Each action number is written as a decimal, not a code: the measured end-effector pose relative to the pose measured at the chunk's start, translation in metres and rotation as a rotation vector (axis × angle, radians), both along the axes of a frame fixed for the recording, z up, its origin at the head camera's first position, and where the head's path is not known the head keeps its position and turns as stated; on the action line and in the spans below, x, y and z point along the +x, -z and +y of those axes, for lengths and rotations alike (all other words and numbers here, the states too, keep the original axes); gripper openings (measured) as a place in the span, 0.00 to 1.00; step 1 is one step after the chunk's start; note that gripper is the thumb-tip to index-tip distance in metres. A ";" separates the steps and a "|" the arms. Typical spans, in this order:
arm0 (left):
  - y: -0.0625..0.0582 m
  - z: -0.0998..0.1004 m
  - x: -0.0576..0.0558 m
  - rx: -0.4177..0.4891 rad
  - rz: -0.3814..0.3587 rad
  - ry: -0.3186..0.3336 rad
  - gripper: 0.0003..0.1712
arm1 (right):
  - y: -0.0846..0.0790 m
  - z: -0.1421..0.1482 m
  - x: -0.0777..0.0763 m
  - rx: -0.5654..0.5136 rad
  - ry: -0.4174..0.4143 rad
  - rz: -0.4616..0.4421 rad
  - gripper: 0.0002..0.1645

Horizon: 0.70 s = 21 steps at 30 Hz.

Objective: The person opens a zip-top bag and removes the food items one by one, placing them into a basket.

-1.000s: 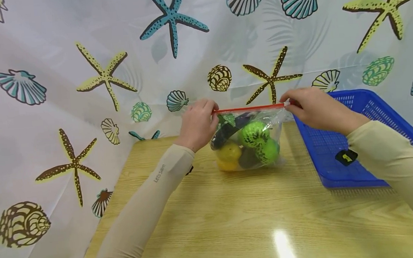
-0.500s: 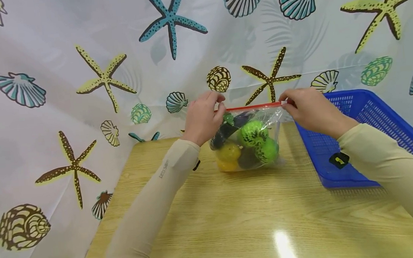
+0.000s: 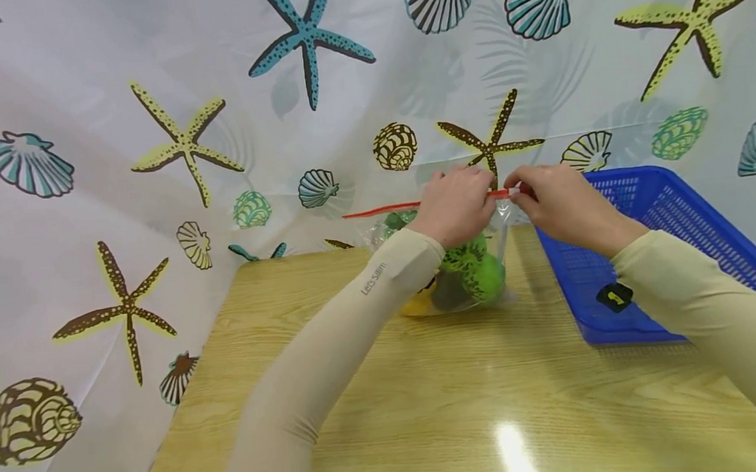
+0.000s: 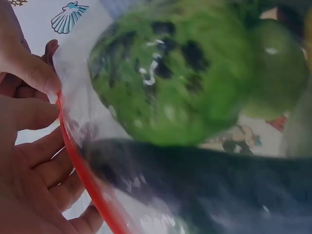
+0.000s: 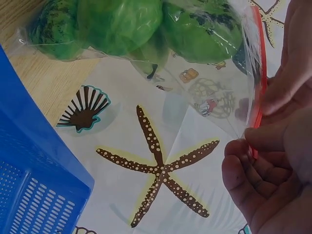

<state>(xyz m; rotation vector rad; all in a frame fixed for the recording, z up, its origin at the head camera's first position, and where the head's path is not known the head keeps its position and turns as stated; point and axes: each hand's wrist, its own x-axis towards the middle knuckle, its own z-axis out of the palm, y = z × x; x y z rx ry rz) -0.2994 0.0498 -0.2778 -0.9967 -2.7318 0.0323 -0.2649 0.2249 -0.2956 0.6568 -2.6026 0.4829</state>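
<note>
A clear zip bag (image 3: 504, 238) with a red zip strip (image 3: 376, 210) stands upright on the table. Inside are mottled green round produce (image 3: 486, 278), something yellow (image 3: 417, 305) and a long dark vegetable (image 4: 204, 175). My right hand (image 3: 562, 203) pinches the strip's right end, at a small white piece (image 3: 514, 191). My left hand (image 3: 457, 204) pinches the strip close beside it, its thumb on one face and fingers behind, as the left wrist view shows. In the head view, the left hand and forearm hide part of the bag's contents.
A blue plastic basket (image 3: 572, 291) stands to the right of the bag, partly under my right forearm. The wooden table (image 3: 391, 405) extends toward me. Behind it hangs a white curtain (image 3: 365, 66) printed with starfish and shells.
My left hand has slid rightward along the red strip, from its left end to near my right hand. The right hand keeps its pinch at the right end.
</note>
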 end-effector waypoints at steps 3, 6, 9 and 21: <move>0.000 0.009 0.000 0.032 -0.016 0.012 0.18 | -0.001 -0.002 0.002 -0.015 0.004 -0.018 0.10; -0.001 0.015 0.000 0.071 -0.035 0.033 0.16 | -0.002 -0.001 0.003 -0.037 0.016 -0.025 0.07; 0.001 0.019 0.000 0.110 -0.055 0.052 0.15 | -0.002 0.000 0.004 -0.052 0.029 -0.020 0.06; 0.007 0.024 -0.004 0.194 -0.166 0.097 0.17 | -0.002 0.000 0.006 -0.080 0.017 -0.047 0.05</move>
